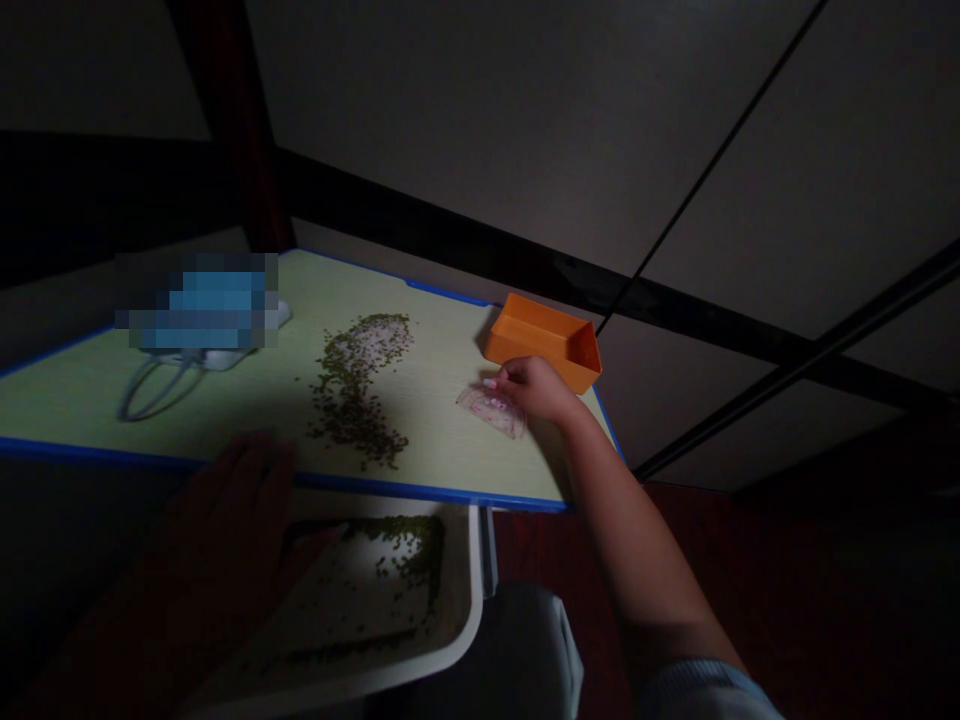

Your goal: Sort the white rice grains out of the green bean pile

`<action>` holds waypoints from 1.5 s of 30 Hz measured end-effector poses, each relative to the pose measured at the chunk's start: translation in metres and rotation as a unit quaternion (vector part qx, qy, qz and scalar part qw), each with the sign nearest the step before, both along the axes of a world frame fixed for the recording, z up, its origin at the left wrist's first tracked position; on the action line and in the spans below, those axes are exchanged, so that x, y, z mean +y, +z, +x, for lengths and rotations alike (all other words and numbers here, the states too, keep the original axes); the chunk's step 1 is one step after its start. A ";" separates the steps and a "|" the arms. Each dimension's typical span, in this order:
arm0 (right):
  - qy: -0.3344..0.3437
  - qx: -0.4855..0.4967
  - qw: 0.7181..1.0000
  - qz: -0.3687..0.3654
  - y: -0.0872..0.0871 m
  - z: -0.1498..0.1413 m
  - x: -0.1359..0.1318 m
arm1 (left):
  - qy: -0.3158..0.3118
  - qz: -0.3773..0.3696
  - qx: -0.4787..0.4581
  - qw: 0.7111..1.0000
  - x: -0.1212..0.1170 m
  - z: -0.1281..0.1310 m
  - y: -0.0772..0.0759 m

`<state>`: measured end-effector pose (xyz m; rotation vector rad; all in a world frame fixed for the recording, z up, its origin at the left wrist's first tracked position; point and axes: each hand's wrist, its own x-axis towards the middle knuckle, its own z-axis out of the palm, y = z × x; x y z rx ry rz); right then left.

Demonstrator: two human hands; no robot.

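Note:
My right hand [534, 388] pinches a clear, half-round plastic protractor [491, 408] with pink markings, held just over or against the pale tabletop [442, 440]; whether it touches is unclear. Directly behind that hand stands an orange open box [540, 335]. To its left, small green and dark brown grains, like beans, [360, 390] lie spread in a patch. In deep shadow, my left hand [240, 490] rests at the table's front edge with its fingers stretched out, apparently holding nothing.
A white drawer-like tub [472, 600] with scattered green grains sits under the front edge. At the left, a blurred-out blue item lies with a grey cable loop [154, 405]. Cabinet panels [480, 120] rise behind the blue-edged table.

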<state>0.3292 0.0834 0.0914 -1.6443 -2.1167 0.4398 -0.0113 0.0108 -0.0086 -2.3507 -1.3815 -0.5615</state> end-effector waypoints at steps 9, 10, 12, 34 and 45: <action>-0.036 -0.063 0.997 0.003 0.002 -0.004 -0.001 | -0.004 0.015 0.009 1.000 0.003 0.000 -0.002; -0.038 -0.066 0.997 0.001 0.002 -0.005 -0.001 | -0.004 0.012 0.011 1.000 0.003 0.000 -0.002; -0.034 -0.064 0.997 -0.005 0.003 -0.006 -0.002 | -0.002 0.006 0.008 1.000 0.002 -0.001 -0.001; -0.163 -0.214 0.961 0.064 -0.007 -0.025 0.011 | 0.008 -0.012 -0.009 1.000 0.000 0.003 0.004; -0.241 -0.196 0.949 0.054 -0.004 -0.008 0.010 | 0.004 0.013 0.004 1.000 0.001 0.002 0.000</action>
